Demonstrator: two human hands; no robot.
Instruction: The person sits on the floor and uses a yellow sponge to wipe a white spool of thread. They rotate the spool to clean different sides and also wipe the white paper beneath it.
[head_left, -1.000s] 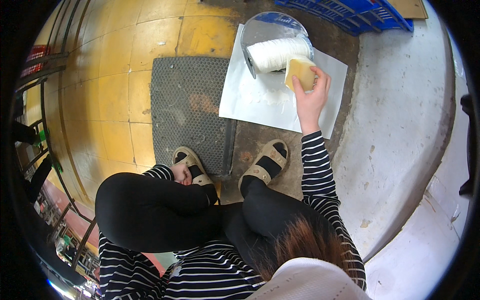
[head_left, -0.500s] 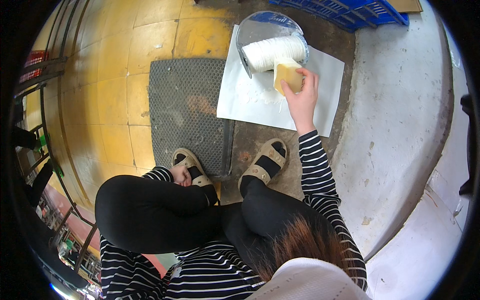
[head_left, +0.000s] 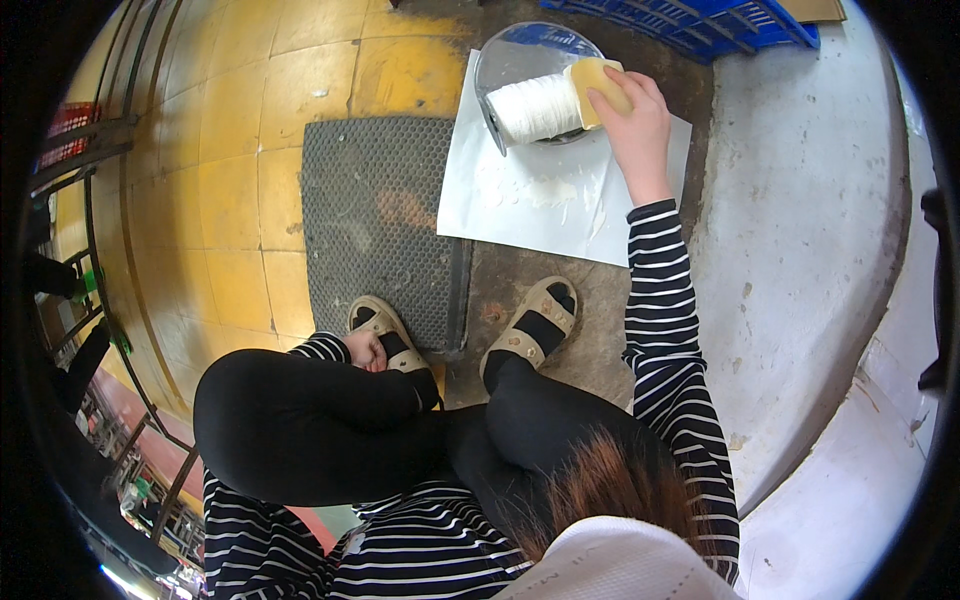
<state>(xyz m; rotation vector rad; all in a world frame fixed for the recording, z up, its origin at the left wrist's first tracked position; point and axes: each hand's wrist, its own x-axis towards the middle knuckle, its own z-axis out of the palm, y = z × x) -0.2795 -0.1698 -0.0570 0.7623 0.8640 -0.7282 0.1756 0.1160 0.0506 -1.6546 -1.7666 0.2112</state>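
Observation:
My right hand (head_left: pixel 637 125) grips a pale yellow sponge (head_left: pixel 598 92), fingers and thumb wrapped round its sides. The sponge is pressed against the right end of a reel wound with white cord (head_left: pixel 535 108). This reel lies on its side, with a clear round disc (head_left: pixel 497 62) standing at its left and far side. Under it is a white sheet (head_left: pixel 610 220), marked with wet white drips and smears. My left hand (head_left: pixel 365 351) rests low beside my left sandal (head_left: pixel 385 325), its fingers curled in and no object showing in them.
A dark dimpled rubber mat (head_left: pixel 380 220) lies left of the sheet, beside yellow floor tiles (head_left: pixel 230 190). At the far right stands a blue plastic crate (head_left: pixel 690 25). A pale concrete ledge (head_left: pixel 790 250) runs along the right. Metal racking (head_left: pixel 88 240) lines the left edge.
My right hand has carried the sponge away from me and to the right, from the near side of the cord to the reel's right end. My left hand stays where it was.

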